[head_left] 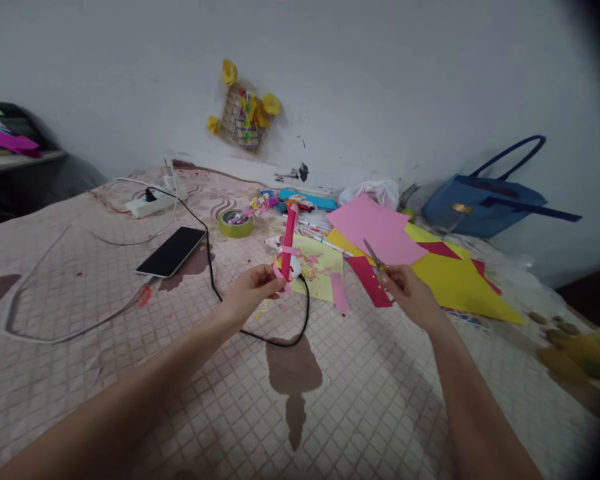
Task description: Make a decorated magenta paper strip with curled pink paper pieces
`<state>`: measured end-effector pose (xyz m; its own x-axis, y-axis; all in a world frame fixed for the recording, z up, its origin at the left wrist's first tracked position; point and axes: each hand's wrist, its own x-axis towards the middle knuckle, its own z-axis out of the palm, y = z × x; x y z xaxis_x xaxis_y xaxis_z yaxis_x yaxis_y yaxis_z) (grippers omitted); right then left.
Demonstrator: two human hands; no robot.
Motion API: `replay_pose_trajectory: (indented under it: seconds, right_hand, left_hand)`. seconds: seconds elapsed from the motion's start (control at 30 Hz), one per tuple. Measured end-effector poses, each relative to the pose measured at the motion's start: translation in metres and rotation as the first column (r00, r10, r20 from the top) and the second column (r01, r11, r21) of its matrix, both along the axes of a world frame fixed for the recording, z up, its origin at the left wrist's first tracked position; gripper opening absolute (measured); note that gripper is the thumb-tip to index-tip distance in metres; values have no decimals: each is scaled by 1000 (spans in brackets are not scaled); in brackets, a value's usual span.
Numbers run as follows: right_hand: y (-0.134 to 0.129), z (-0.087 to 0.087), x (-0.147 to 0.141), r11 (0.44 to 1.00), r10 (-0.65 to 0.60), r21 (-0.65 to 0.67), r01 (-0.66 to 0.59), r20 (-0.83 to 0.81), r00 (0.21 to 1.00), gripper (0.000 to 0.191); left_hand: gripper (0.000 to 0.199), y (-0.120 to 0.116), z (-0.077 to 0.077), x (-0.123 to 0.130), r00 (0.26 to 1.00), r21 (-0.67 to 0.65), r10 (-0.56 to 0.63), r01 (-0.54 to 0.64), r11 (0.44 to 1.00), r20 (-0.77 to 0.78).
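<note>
My left hand (pixel 260 287) pinches the lower end of an upright red paper strip (pixel 289 243), which has light pink pieces around it. In my right hand (pixel 405 290) is a pair of scissors (pixel 373 255), its blades pointing up and to the left, away from the strip. Beneath and behind the strip lies a pale yellow sheet (pixel 320 283) scattered with pink paper scraps. A flat red paper piece (pixel 370 281) rests between that sheet and my right hand.
Pink sheets (pixel 375 227) and yellow sheets (pixel 455 280) lie at the right, near a blue bag (pixel 480 203). At the left are a phone (pixel 173 252), a power strip (pixel 155 202) and a tape roll (pixel 235 224). A black cable (pixel 307 313) loops near my left hand.
</note>
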<state>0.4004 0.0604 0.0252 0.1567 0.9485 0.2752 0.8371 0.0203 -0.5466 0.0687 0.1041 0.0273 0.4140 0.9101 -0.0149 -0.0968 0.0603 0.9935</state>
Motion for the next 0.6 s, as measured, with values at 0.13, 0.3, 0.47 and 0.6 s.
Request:
replay_pose_trajectory:
  seconds: [0.13, 0.3, 0.47, 0.6]
  right_hand:
    - [-8, 12, -49, 957, 289, -16, -289, 10, 957, 17]
    - [-25, 30, -82, 840, 490, -263, -475, -12, 872, 13]
    - [-27, 40, -83, 590, 671, -478, -651, -157, 725, 24]
    - [-21, 44, -82, 422, 733, -551, -720, -260, 629, 35]
  left_hand:
    - [22, 3, 6, 3, 999, 9, -47, 47, 999, -17]
    - [25, 4, 9, 2, 994, 11, -109, 109, 994, 0]
    - [27, 3, 9, -3, 988, -62, -152, 153, 986, 12]
    - [26, 1, 9, -7, 974, -126, -227, 226, 966, 3]
